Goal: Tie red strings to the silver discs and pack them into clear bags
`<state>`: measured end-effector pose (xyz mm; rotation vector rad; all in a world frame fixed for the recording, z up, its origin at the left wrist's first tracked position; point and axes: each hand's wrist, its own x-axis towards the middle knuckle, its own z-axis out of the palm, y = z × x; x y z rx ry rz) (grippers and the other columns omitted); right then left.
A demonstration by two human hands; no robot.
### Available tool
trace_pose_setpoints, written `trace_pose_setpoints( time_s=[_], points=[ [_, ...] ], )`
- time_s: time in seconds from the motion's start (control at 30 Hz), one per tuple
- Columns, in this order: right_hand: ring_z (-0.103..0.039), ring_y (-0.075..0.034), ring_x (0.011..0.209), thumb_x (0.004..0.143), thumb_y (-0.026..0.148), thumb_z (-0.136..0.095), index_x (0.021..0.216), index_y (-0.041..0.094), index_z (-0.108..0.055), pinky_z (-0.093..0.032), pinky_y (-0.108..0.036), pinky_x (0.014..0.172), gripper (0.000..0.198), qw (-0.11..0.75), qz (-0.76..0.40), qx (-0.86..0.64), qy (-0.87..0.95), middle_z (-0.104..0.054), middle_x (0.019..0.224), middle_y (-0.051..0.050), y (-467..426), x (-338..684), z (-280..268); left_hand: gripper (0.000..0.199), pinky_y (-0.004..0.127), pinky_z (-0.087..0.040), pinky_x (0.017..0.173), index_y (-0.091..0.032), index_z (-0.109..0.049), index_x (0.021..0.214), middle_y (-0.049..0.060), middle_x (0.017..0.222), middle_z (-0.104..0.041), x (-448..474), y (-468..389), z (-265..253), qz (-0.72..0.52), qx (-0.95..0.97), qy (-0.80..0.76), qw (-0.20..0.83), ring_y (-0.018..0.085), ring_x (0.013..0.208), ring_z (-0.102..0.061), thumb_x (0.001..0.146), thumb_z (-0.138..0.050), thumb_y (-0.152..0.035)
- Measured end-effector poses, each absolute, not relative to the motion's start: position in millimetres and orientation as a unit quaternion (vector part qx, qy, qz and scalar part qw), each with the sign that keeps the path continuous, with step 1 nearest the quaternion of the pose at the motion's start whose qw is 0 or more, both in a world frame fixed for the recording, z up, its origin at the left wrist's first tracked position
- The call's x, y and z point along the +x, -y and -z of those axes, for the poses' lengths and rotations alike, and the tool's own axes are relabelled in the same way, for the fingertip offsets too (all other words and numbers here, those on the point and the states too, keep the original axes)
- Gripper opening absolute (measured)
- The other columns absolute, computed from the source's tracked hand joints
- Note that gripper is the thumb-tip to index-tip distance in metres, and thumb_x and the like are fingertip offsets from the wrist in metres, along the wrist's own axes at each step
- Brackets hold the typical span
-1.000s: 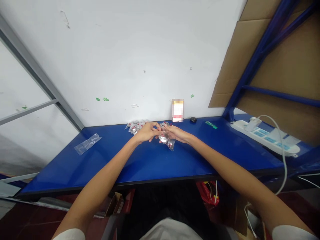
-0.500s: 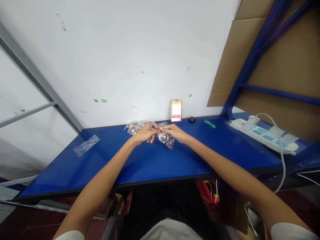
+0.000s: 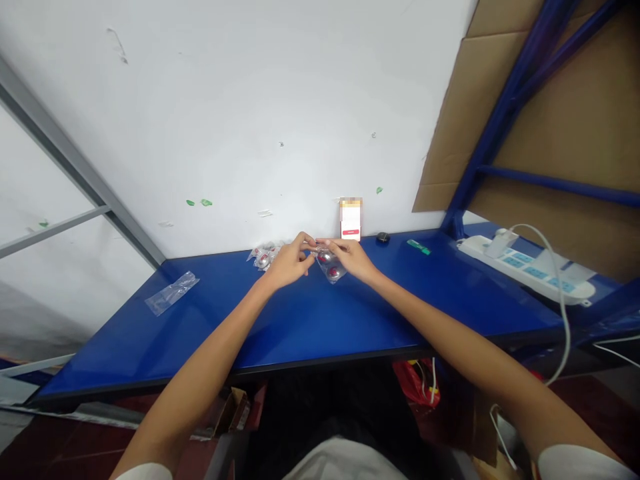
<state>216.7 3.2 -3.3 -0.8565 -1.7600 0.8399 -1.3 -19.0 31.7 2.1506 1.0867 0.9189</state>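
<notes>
Over the back of the blue table, my left hand (image 3: 293,261) and my right hand (image 3: 351,257) meet at the top edge of a clear plastic bag (image 3: 331,272). Inside the bag are round silvery metal pieces with red marks. The fingers of both hands pinch the bag's upper end, and its lower part hangs down between them. Just behind my left hand lies a pile of similar bagged metal pieces (image 3: 263,259), partly covered by that hand.
A clear plastic sleeve (image 3: 173,293) lies on the blue table (image 3: 300,327) at the left. A lit phone (image 3: 351,220) leans against the wall. Right of it are a small black round object (image 3: 383,238), a green item (image 3: 419,247) and a white power strip (image 3: 525,270).
Both hands have lifted slightly and moved back, and the bag hangs higher and more tilted. The fingers have shifted along its top edge.
</notes>
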Motion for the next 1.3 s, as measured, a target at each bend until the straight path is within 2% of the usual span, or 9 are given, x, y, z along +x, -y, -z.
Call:
trace_pose_setpoints(
  time_s=[0.13,0.3,0.37,0.53,0.63,0.77,0.87,1.1,1.3],
  points=[
    [-0.068,-0.033,0.129,0.099,0.067,-0.058,0.129,0.024,-0.079,-0.051,-0.047,0.112,0.057,0.496,-0.347,-0.355,0.713,-0.076,0.133,-0.008,-3,216,5,0.025,0.020,-0.046,0.051,-0.020,-0.062,0.115,0.008,0.105,-0.077,0,19,-31,-0.336,0.796,-0.397,0.309,0.011,0.059,-0.066,0.095,-0.067,-0.033],
    [-0.071,-0.032,0.125,0.101,0.064,-0.058,0.128,0.023,-0.079,-0.053,-0.046,0.110,0.054,0.493,-0.368,-0.352,0.706,-0.077,0.130,-0.009,-1,213,5,0.033,0.023,-0.048,0.052,-0.016,-0.076,0.110,0.002,0.067,-0.067,1,21,-35,-0.311,0.788,-0.382,0.369,0.012,0.054,-0.060,0.095,-0.071,-0.045],
    [-0.072,-0.033,0.123,0.102,0.063,-0.058,0.127,0.023,-0.080,-0.054,-0.047,0.108,0.052,0.490,-0.357,-0.357,0.710,-0.077,0.130,-0.009,1,213,4,0.036,0.023,-0.049,0.053,-0.016,-0.078,0.112,0.001,0.063,-0.065,-1,21,-38,-0.305,0.785,-0.378,0.384,0.012,0.054,-0.059,0.093,-0.073,-0.046],
    [-0.074,-0.033,0.115,0.103,0.061,-0.056,0.126,0.023,-0.081,-0.056,-0.044,0.101,0.050,0.483,-0.309,-0.379,0.727,-0.080,0.124,-0.008,4,215,2,0.044,0.025,-0.052,0.058,-0.017,-0.078,0.121,0.003,0.077,-0.073,-3,20,-38,-0.260,0.798,-0.368,0.399,0.010,0.054,-0.059,0.087,-0.081,-0.044],
    [-0.075,-0.032,0.109,0.103,0.061,-0.056,0.127,0.022,-0.081,-0.057,-0.040,0.095,0.052,0.482,-0.283,-0.394,0.730,-0.082,0.118,-0.007,3,218,1,0.051,0.025,-0.053,0.056,-0.017,-0.070,0.129,0.010,0.102,-0.078,1,20,-34,-0.286,0.779,-0.346,0.437,0.011,0.060,-0.065,0.087,-0.080,-0.043],
    [-0.076,-0.033,0.100,0.102,0.065,-0.056,0.127,0.020,-0.081,-0.057,-0.039,0.086,0.057,0.476,-0.276,-0.421,0.721,-0.084,0.108,-0.006,1,224,-3,0.056,0.023,-0.052,0.052,-0.018,-0.056,0.131,0.017,0.127,-0.073,6,21,-30,-0.334,0.749,-0.306,0.484,0.010,0.061,-0.068,0.086,-0.082,-0.040],
    [-0.076,-0.034,0.104,0.101,0.065,-0.058,0.123,0.021,-0.083,-0.057,-0.040,0.090,0.055,0.486,-0.270,-0.420,0.717,-0.083,0.110,-0.007,-1,227,-4,0.053,0.023,-0.054,0.057,-0.019,-0.054,0.125,0.019,0.135,-0.069,9,19,-25,-0.340,0.755,-0.293,0.479,0.013,0.072,-0.072,0.085,-0.083,-0.038],
    [-0.072,-0.034,0.122,0.100,0.067,-0.059,0.125,0.024,-0.081,-0.056,-0.047,0.105,0.055,0.525,-0.317,-0.385,0.689,-0.080,0.123,-0.008,-1,222,-2,0.043,0.033,-0.056,0.092,-0.018,-0.057,0.120,0.015,0.126,-0.072,13,9,-9,-0.438,0.745,-0.304,0.402,0.020,0.110,-0.071,0.088,-0.081,-0.035],
    [-0.070,-0.033,0.128,0.101,0.065,-0.060,0.126,0.025,-0.081,-0.053,-0.047,0.112,0.052,0.522,-0.339,-0.345,0.703,-0.075,0.134,-0.008,4,219,-4,0.037,0.035,-0.053,0.097,-0.018,-0.062,0.123,0.012,0.120,-0.073,9,7,-13,-0.400,0.798,-0.299,0.339,0.023,0.115,-0.069,0.093,-0.076,-0.034]
  ],
)
